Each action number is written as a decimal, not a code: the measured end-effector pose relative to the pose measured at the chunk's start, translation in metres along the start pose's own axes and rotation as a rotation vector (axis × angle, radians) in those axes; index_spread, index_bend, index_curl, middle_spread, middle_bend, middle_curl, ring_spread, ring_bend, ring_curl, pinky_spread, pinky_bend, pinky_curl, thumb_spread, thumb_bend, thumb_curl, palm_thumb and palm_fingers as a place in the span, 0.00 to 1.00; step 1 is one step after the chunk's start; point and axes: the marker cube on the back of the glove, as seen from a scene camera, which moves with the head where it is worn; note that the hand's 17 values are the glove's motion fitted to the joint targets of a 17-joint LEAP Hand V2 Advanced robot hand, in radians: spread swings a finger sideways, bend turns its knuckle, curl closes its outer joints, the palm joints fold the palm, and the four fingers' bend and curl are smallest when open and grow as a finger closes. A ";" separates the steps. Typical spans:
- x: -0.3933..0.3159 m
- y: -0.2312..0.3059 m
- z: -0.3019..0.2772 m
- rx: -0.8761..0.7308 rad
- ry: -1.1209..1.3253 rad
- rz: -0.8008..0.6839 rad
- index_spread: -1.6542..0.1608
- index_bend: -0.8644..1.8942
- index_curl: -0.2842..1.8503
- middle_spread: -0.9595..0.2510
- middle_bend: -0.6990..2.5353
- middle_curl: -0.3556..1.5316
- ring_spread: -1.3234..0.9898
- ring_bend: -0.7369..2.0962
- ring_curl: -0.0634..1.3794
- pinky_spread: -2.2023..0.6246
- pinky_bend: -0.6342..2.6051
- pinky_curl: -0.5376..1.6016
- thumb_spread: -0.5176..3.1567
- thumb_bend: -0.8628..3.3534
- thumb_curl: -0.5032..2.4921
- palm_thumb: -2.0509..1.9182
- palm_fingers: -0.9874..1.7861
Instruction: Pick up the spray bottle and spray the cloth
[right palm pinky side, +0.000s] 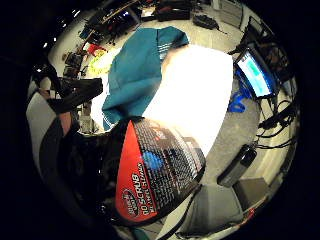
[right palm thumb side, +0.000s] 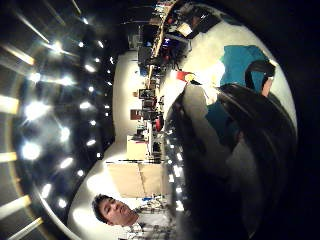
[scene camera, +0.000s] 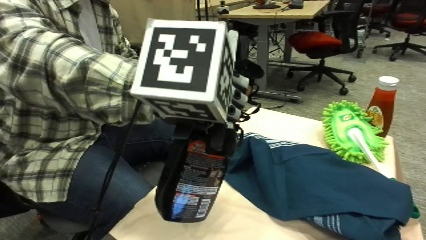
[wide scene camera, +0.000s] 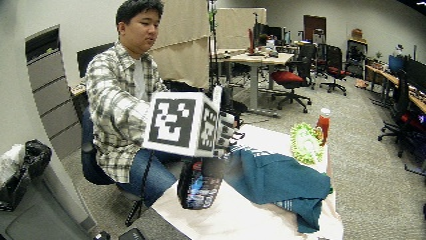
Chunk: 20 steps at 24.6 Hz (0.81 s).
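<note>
Black plastic spray bottle with a red label hung in the air above the near edge of the bench, held by the gloved right hand, whose fingers curled around its neck. Just beside it, the teal cloth lay crumpled on the bench.

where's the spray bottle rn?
In the outside view, the spray bottle is held up off the table by the gloved right hand, just beside the teal cloth.

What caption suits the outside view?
Gloved right hand holds a black spray bottle beside a teal cloth on the table.
</note>
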 end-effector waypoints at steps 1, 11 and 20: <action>-0.003 0.000 0.003 -0.019 0.020 0.007 0.79 0.46 0.40 0.68 0.41 0.47 0.48 0.47 0.38 0.72 0.31 0.44 0.18 0.20 0.42 0.78 0.84; -0.032 -0.012 0.034 -0.171 0.341 0.069 0.79 0.46 0.40 0.69 0.41 0.47 0.48 0.47 0.38 0.72 0.31 0.45 0.17 0.20 0.42 0.78 0.84; -0.034 -0.026 0.060 -0.255 0.562 0.142 0.79 0.47 0.41 0.69 0.41 0.47 0.48 0.47 0.38 0.72 0.31 0.45 0.17 0.20 0.42 0.78 0.84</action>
